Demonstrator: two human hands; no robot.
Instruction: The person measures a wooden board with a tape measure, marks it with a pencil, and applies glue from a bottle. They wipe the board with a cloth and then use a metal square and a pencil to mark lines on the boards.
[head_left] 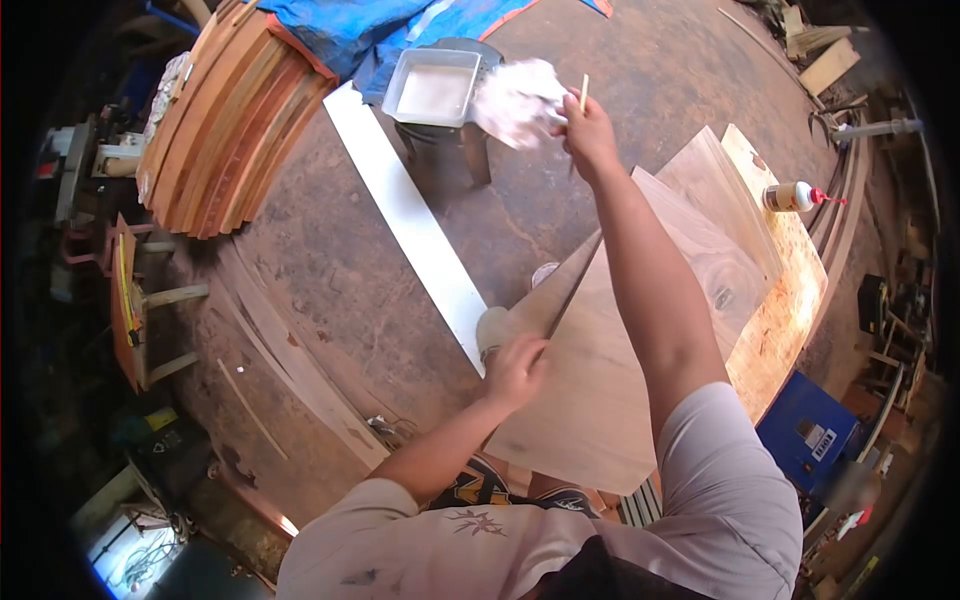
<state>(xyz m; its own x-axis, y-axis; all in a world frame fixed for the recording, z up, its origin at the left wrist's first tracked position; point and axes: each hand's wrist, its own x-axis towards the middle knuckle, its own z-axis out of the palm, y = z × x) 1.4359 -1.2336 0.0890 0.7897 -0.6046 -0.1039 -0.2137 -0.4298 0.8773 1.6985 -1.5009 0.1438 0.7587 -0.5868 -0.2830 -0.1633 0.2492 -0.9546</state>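
Note:
My right hand (590, 132) is closed around a slim pale wooden stick (584, 92) whose upper end points up past my fingers. Just left of that hand, a crumpled white cloth (520, 100) hangs over the edge of a dark stool (474, 152). On the stool stands a clear plastic tub (432, 88) with a whitish layer in it. My left hand (516, 374) grips the left edge of a plywood sheet (590, 380), fingers curled over it. A long white board (410, 225) runs from near the stool down to beside my left hand.
More plywood (715, 190) lies on a wooden work surface (790, 290) at the right, with a white glue bottle (790, 197) with a red tip. A stack of curved timber (240, 130) stands upper left under a blue tarp (350, 30). A blue box (808, 425) is at lower right.

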